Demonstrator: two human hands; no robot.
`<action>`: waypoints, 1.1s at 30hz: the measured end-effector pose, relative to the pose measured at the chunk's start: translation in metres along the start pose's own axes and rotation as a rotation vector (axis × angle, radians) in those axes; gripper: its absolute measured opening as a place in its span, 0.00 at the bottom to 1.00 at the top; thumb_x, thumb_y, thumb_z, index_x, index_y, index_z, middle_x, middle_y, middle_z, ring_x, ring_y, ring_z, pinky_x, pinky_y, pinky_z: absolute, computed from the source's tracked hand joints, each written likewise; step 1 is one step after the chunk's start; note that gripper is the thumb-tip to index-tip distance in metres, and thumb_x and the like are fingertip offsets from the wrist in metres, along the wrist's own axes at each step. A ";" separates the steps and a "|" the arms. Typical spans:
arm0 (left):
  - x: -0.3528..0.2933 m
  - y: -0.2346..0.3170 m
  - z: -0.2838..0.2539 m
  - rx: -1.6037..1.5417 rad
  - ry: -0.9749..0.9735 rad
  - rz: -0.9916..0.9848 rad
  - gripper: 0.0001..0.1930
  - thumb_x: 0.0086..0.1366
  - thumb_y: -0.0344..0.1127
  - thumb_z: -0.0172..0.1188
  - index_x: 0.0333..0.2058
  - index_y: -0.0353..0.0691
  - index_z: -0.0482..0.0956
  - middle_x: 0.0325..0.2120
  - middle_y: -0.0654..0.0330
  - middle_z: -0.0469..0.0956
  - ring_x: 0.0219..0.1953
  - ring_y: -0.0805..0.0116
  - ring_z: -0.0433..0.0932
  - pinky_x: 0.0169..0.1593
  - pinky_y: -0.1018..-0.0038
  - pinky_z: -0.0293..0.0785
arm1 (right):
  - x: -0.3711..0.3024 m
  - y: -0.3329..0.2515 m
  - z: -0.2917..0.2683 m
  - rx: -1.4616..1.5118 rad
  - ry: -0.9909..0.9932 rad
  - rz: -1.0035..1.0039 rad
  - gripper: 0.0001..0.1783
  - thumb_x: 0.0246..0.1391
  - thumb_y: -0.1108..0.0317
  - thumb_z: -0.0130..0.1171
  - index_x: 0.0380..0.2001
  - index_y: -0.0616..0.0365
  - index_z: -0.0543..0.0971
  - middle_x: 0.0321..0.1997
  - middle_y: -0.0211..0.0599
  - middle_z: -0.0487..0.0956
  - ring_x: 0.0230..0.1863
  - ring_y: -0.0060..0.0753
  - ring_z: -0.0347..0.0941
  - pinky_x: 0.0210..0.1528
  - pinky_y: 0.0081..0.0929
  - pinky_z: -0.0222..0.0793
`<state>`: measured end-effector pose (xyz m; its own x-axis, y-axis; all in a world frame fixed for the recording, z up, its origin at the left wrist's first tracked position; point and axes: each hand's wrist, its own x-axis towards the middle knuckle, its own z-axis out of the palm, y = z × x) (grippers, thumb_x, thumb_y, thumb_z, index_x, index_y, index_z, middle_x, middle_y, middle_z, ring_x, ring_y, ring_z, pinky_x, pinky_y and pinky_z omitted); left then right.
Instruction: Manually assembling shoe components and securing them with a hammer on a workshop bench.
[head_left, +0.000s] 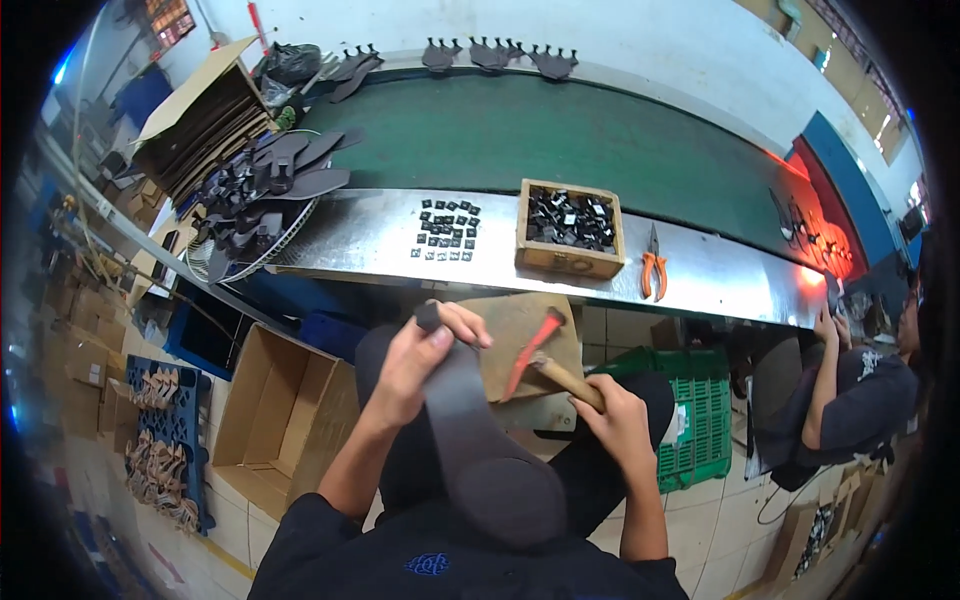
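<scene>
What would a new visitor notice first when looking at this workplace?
In the centre, the left hand holds up a long dark sole piece, while the right hand grips a wooden-handled hammer with a red head over a worn block. Behind them, a shiny metal shelf carries a wooden box of small black parts, and beyond it lies a green conveyor belt.

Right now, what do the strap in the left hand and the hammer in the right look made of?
Strap: matte dark grey, bending limply, probably leather or a synthetic. Hammer: pale wooden handle; red head, likely painted metal, though that is unclear.
</scene>
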<state>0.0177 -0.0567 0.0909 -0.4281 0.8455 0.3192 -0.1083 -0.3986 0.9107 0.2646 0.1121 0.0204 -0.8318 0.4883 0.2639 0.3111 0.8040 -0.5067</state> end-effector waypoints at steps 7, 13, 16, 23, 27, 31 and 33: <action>0.026 -0.073 -0.001 0.630 -0.122 0.144 0.10 0.73 0.38 0.50 0.44 0.39 0.75 0.46 0.55 0.75 0.56 0.55 0.69 0.64 0.60 0.59 | -0.022 -0.001 -0.017 0.916 0.146 0.494 0.14 0.71 0.62 0.49 0.41 0.63 0.74 0.24 0.30 0.77 0.19 0.13 0.66 0.22 0.14 0.62; 0.020 -0.113 0.006 1.220 -0.072 0.129 0.14 0.68 0.46 0.58 0.48 0.48 0.81 0.53 0.61 0.74 0.65 0.51 0.63 0.67 0.48 0.51 | -0.030 -0.021 -0.026 0.555 0.147 0.349 0.14 0.69 0.63 0.51 0.43 0.65 0.75 0.24 0.31 0.77 0.19 0.16 0.68 0.22 0.17 0.63; 0.020 -0.115 0.002 1.279 -0.034 0.053 0.15 0.66 0.48 0.60 0.49 0.54 0.83 0.57 0.61 0.73 0.68 0.49 0.59 0.69 0.46 0.49 | -0.032 -0.021 -0.012 0.450 0.125 0.280 0.14 0.69 0.64 0.53 0.45 0.66 0.76 0.23 0.29 0.75 0.18 0.16 0.67 0.21 0.18 0.63; 0.010 -0.103 -0.007 1.376 -0.111 -0.011 0.36 0.57 0.69 0.61 0.60 0.59 0.76 0.67 0.47 0.58 0.73 0.38 0.45 0.71 0.39 0.40 | -0.021 -0.058 -0.049 0.489 0.304 0.158 0.24 0.71 0.53 0.48 0.47 0.68 0.74 0.21 0.30 0.72 0.17 0.15 0.64 0.19 0.15 0.59; 0.009 -0.107 -0.014 1.402 -0.119 -0.056 0.45 0.52 0.75 0.59 0.65 0.59 0.69 0.70 0.45 0.52 0.74 0.37 0.40 0.71 0.39 0.35 | -0.019 -0.063 -0.046 0.394 0.292 0.085 0.25 0.71 0.52 0.47 0.47 0.68 0.74 0.21 0.33 0.73 0.17 0.18 0.66 0.20 0.18 0.60; 0.009 -0.107 -0.013 1.396 -0.151 -0.042 0.49 0.51 0.77 0.59 0.67 0.57 0.66 0.71 0.43 0.50 0.74 0.37 0.40 0.71 0.39 0.35 | -0.009 -0.057 -0.026 0.183 0.095 0.159 0.13 0.67 0.67 0.54 0.49 0.63 0.77 0.23 0.40 0.74 0.22 0.27 0.71 0.27 0.26 0.67; 0.010 -0.106 -0.016 1.400 -0.146 -0.054 0.49 0.51 0.77 0.59 0.68 0.57 0.65 0.71 0.43 0.50 0.74 0.36 0.40 0.72 0.40 0.35 | -0.008 -0.066 -0.044 0.160 0.114 0.193 0.13 0.67 0.66 0.53 0.49 0.63 0.77 0.22 0.36 0.74 0.21 0.25 0.71 0.26 0.24 0.66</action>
<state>0.0103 -0.0122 -0.0068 -0.3472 0.9113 0.2212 0.8853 0.2407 0.3979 0.2705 0.0699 0.0882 -0.7044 0.6694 0.2360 0.3747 0.6331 -0.6773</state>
